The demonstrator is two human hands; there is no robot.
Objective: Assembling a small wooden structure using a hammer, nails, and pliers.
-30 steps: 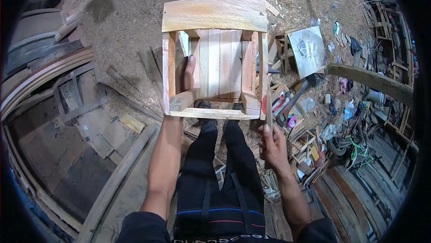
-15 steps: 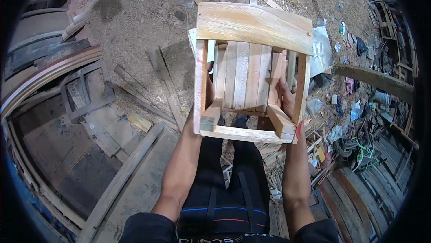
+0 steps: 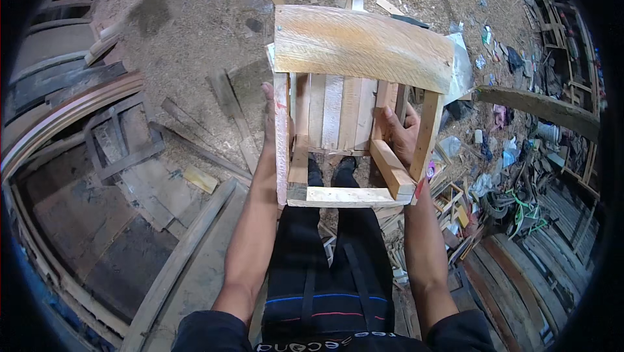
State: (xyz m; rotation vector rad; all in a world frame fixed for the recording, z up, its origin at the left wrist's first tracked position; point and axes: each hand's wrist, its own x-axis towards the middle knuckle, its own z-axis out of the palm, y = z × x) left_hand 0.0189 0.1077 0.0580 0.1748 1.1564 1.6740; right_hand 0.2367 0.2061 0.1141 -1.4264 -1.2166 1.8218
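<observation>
A small chair (image 3: pixel 361 46) of pale, unpainted wood is held up in front of me, above my legs. Its broad curved board faces me at the top, and a row of slats (image 3: pixel 333 108) shows through the open frame. My left hand (image 3: pixel 269 115) lies along the outer side of the left post, fingers pointing up, partly hidden by the wood. Through the right opening reaches my right hand (image 3: pixel 404 134), its thumb and fingers round a side piece by the slats. A short rail (image 3: pixel 392 169) runs just below that hand.
Grey boards and an old wooden frame (image 3: pixel 123 134) lie at left, beside a long beam (image 3: pixel 179 264). Wood shavings cover the ground. At right are a thick plank (image 3: pixel 539 105), plastic litter, scrap wood and a tangled green-and-black heap (image 3: pixel 520 212). Stacked planks stand lower right.
The chair has shifted slightly left and tilted, its top board turning more towards me. My left hand has moved from inside the frame to the outside of the left post.
</observation>
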